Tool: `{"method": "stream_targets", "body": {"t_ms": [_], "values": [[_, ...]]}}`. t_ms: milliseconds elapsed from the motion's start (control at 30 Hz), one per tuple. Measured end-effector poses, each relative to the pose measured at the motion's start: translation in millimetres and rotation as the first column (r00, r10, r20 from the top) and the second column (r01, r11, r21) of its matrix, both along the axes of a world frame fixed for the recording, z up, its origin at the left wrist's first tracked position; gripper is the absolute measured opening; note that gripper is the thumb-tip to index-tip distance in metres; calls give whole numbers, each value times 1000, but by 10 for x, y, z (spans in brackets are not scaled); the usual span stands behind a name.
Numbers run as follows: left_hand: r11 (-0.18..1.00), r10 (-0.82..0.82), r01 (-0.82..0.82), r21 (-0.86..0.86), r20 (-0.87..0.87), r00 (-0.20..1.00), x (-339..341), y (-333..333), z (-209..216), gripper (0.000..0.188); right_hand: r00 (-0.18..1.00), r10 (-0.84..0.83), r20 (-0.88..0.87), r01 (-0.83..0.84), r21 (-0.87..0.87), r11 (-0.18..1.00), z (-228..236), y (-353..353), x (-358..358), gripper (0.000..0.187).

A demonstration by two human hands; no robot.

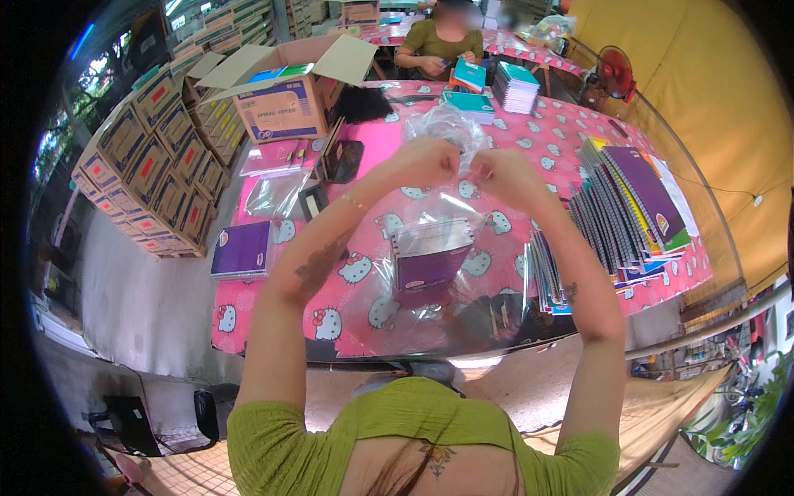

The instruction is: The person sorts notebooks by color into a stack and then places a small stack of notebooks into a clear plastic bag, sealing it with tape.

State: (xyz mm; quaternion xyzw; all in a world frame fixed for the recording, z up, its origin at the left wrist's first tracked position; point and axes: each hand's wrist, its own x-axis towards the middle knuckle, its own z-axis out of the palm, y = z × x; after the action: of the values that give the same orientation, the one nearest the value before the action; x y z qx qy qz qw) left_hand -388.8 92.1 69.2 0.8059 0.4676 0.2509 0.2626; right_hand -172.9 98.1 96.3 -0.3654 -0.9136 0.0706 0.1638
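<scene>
A clear plastic bag (pixel 430 285) hangs in front of me with a stack of purple spiral notebooks (pixel 428 252) inside it. Both hands are raised above the pink table (pixel 364 149). My left hand (pixel 423 162) grips the gathered top of the bag on the left. My right hand (pixel 504 172) pinches the same bag top on the right, close beside the left hand. The bunched plastic (pixel 451 124) sticks up between and above the fists.
A fanned row of spiral notebooks (pixel 620 207) lies at the right. A single purple notebook (pixel 241 248) lies at the left corner. An open cardboard box (pixel 285 95) and stacked cartons (pixel 157 165) stand left. Another person (pixel 438 45) sits across the table by teal notebook piles (pixel 514 87).
</scene>
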Motion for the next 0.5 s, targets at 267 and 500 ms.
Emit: {"method": "stream_targets", "body": {"t_ms": [267, 500], "values": [[971, 147, -79, 226, -300, 943, -155, -298, -34, 22, 996, 84, -17, -83, 46, 995, -314, -1, -67, 31], [442, 765, -886, 137, 459, 452, -1146, -1145, -921, 32, 982, 175, -75, -183, -117, 976, -236, 50, -370, 21]]}}
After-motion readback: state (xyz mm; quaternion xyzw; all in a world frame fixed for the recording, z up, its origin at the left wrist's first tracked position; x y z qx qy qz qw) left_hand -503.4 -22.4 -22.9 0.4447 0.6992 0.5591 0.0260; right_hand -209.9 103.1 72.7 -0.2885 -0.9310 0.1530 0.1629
